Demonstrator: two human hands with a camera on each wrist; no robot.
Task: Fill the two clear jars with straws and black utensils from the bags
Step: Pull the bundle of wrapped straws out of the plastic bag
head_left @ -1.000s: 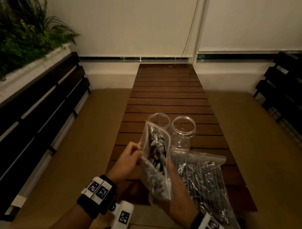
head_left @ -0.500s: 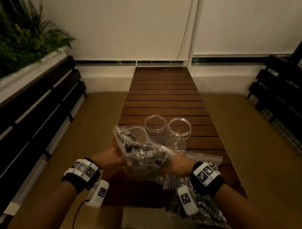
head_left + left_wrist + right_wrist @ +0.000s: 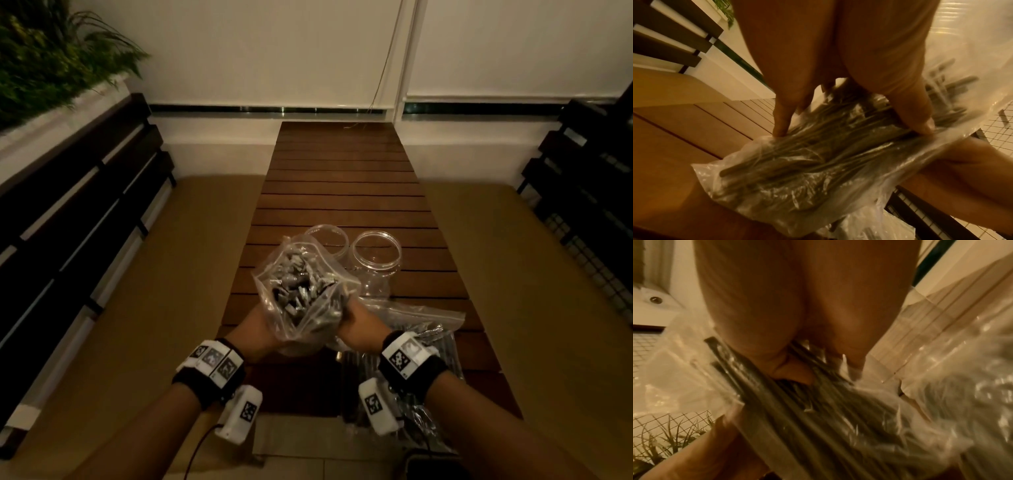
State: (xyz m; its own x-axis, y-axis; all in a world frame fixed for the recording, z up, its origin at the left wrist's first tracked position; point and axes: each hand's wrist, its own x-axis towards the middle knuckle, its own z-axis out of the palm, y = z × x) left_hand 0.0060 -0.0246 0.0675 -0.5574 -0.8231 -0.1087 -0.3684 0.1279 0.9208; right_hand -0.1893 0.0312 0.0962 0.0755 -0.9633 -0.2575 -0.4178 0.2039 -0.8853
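Both hands, left point(image 3: 263, 330) and right point(image 3: 359, 320), clamped on bag point(image 3: 301, 291), now tipped mouth-up from sideways; jars point(image 3: 376, 253) empty, pour next.

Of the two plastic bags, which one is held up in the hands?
The bag of utensils, gripped by the left hand and right hand. The other bag lies flat on the table.

- Setting: dim indoor seating nook, likely a café or lounge.
- Slatted wooden surface point(image 3: 346, 192), long and narrow, running to the wall.
- Tan cushioned benches point(image 3: 144, 274) along both long edges.
- Dark slatted backrests point(image 3: 68, 192).
- Planter greenery point(image 3: 44, 58), far left corner.
- Pale roller blinds point(image 3: 274, 51) behind.
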